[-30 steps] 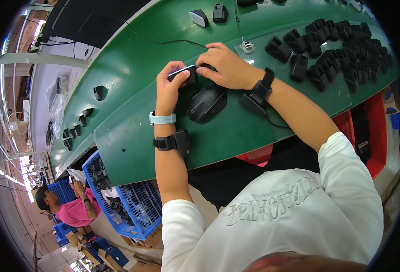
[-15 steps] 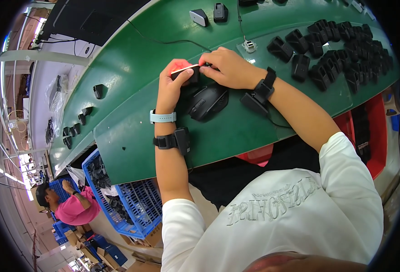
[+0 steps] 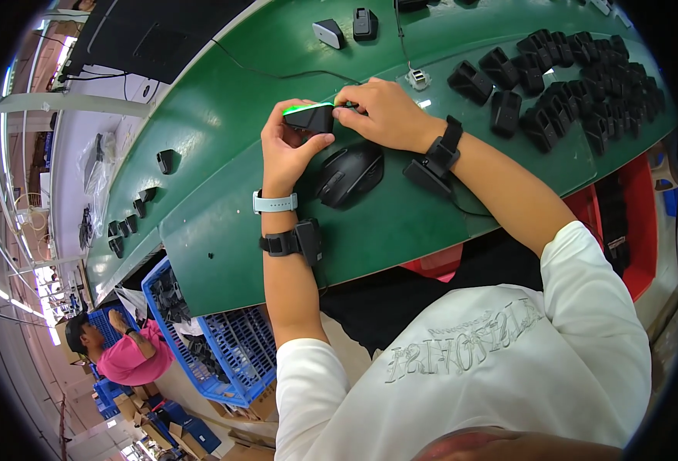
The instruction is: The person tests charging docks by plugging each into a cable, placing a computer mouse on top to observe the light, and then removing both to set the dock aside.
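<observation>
My left hand (image 3: 284, 157) grips a small black wedge-shaped device (image 3: 313, 119), whose upper face glows green. At the device's right end, my right hand (image 3: 389, 115) is closed in a pinch on what looks like a small black cable plug, mostly hidden by the fingers. A thin black cable (image 3: 300, 75) runs across the table and disappears behind that hand. Just below both hands lies a black computer mouse (image 3: 350, 174) on the green table (image 3: 224, 230).
Many similar black devices (image 3: 539, 127) stand grouped on the right. A white-faced unit (image 3: 328, 33) and a black one (image 3: 365, 24) sit at the far side, near a small white USB connector (image 3: 417, 78). Blue crates (image 3: 235, 361) and a co-worker in pink (image 3: 135, 357) are lower left.
The device's glow has turned from red to green. My left hand has shifted slightly left and its thumb has dropped lower, baring the device's dark side.
</observation>
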